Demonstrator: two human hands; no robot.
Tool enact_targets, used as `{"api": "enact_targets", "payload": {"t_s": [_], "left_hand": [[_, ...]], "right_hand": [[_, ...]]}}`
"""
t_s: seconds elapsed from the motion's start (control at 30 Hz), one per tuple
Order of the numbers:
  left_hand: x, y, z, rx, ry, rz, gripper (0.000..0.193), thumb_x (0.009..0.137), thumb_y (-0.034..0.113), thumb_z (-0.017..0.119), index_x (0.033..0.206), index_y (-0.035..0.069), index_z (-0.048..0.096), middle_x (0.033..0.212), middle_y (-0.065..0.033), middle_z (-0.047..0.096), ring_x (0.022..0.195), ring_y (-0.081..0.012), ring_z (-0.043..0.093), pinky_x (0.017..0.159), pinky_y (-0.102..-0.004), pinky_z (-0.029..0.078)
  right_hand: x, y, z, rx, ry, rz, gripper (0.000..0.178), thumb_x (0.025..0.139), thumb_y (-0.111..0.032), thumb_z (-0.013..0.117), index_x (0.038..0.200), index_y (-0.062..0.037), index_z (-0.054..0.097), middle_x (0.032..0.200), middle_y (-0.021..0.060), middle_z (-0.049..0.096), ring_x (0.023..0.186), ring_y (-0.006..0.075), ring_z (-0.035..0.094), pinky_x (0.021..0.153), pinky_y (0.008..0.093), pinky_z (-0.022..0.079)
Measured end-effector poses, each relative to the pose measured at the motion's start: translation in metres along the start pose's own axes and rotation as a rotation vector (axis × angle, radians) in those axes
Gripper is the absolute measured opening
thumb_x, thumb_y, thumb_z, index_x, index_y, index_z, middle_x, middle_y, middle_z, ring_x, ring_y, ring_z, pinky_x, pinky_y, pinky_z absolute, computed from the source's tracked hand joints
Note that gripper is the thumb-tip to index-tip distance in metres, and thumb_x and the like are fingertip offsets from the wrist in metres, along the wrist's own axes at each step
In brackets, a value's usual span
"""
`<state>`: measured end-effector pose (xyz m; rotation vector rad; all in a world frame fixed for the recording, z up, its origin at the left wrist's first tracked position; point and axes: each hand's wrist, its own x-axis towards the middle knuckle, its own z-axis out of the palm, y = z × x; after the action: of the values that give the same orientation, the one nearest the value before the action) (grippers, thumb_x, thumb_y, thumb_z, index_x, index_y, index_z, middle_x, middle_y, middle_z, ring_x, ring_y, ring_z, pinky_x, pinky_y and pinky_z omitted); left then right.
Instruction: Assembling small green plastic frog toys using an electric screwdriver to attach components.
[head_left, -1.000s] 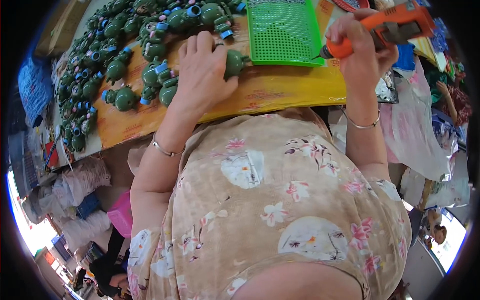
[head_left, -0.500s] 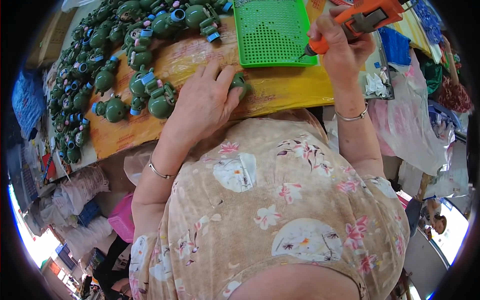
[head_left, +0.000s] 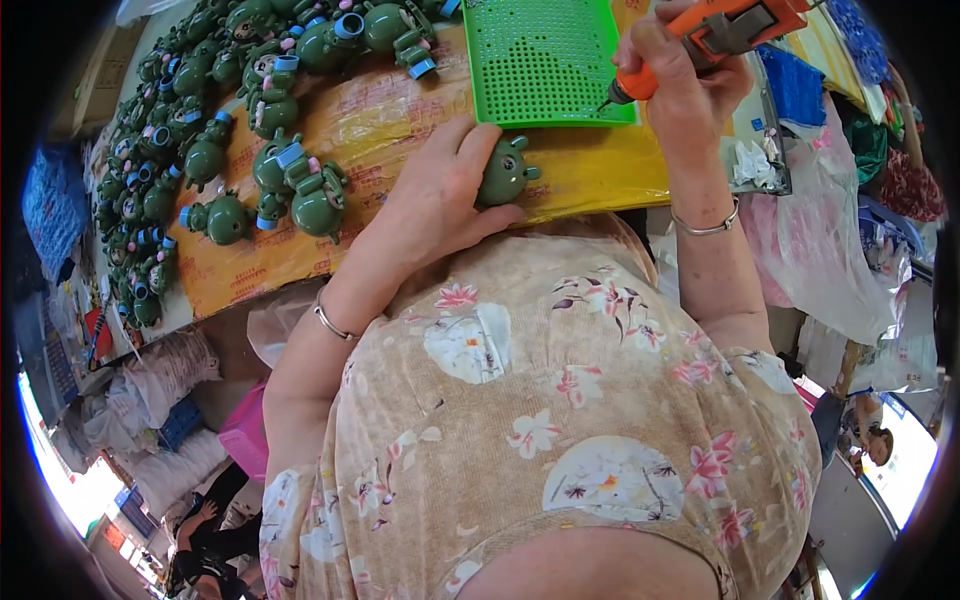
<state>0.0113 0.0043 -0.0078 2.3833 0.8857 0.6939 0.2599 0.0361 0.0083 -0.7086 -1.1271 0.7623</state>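
A dark green toy figure (head_left: 506,178) with small round ears lies on the taped table top near the front edge. My left hand (head_left: 440,195) is curled round its left side, thumb below it and fingers above; part of the toy is hidden by the hand. In my right hand (head_left: 690,95) is an orange electric screwdriver (head_left: 715,40), gripped by its body. Its dark tip points down and left, over the right rim of a green perforated tray (head_left: 555,122). Small screws seem to lie toward the tray's far end.
Many similar green toys with blue parts (head_left: 205,150) are heaped at the left and far left. Yellow and brown tape (head_left: 400,100) covers the table. Crumpled white paper (head_left: 755,165) lies right of my right wrist, beside plastic bags (head_left: 820,220).
My left hand has slid right and brought the green toy with it, so more of the toy shows. My right hand and the screwdriver have barely moved.
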Motion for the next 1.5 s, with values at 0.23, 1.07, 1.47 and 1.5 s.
{"api": "enact_targets", "payload": {"t_s": [0.23,1.07,1.47,1.5], "left_hand": [[-0.004,0.011,0.004,0.195,-0.105,-0.143,0.070,0.071,0.026,0.089,0.127,0.003,0.054,0.109,-0.0183,0.060,0.104,-0.0373,0.062,0.086,-0.0458,0.054],[0.003,0.009,0.018,0.239,0.023,-0.060,0.050,0.074,0.026,0.084,0.108,0.006,0.054,0.101,-0.0123,0.059,0.095,-0.0323,0.066,0.072,-0.0419,0.057],[0.001,0.015,0.009,0.235,-0.058,-0.100,0.053,0.077,0.025,0.082,0.114,0.003,0.052,0.104,-0.0160,0.059,0.097,-0.0354,0.065,0.074,-0.0426,0.057],[0.001,0.016,0.007,0.203,-0.087,-0.119,0.056,0.078,0.025,0.082,0.117,0.002,0.051,0.106,-0.0182,0.059,0.097,-0.0373,0.065,0.075,-0.0430,0.057]], "right_hand": [[0.004,-0.031,0.016,0.055,0.017,-0.018,0.042,0.086,-0.013,0.082,0.117,-0.0034,0.056,0.082,0.0071,0.063,0.062,0.0172,0.062,0.057,0.0299,0.052],[-0.004,0.031,0.047,0.410,-0.449,-0.475,0.067,0.073,-0.012,0.091,0.120,-0.0043,0.044,0.088,0.0060,0.063,0.076,0.0104,0.061,0.072,0.0264,0.050],[-0.024,-0.035,0.039,0.258,-0.159,0.343,0.059,0.079,-0.005,0.085,0.125,-0.0019,0.048,0.086,0.0104,0.062,0.077,0.0196,0.064,0.069,0.0318,0.052],[-0.018,-0.037,0.036,0.255,-0.158,0.340,0.059,0.079,-0.005,0.085,0.125,-0.0019,0.048,0.086,0.0104,0.062,0.077,0.0196,0.064,0.069,0.0318,0.052]]}}
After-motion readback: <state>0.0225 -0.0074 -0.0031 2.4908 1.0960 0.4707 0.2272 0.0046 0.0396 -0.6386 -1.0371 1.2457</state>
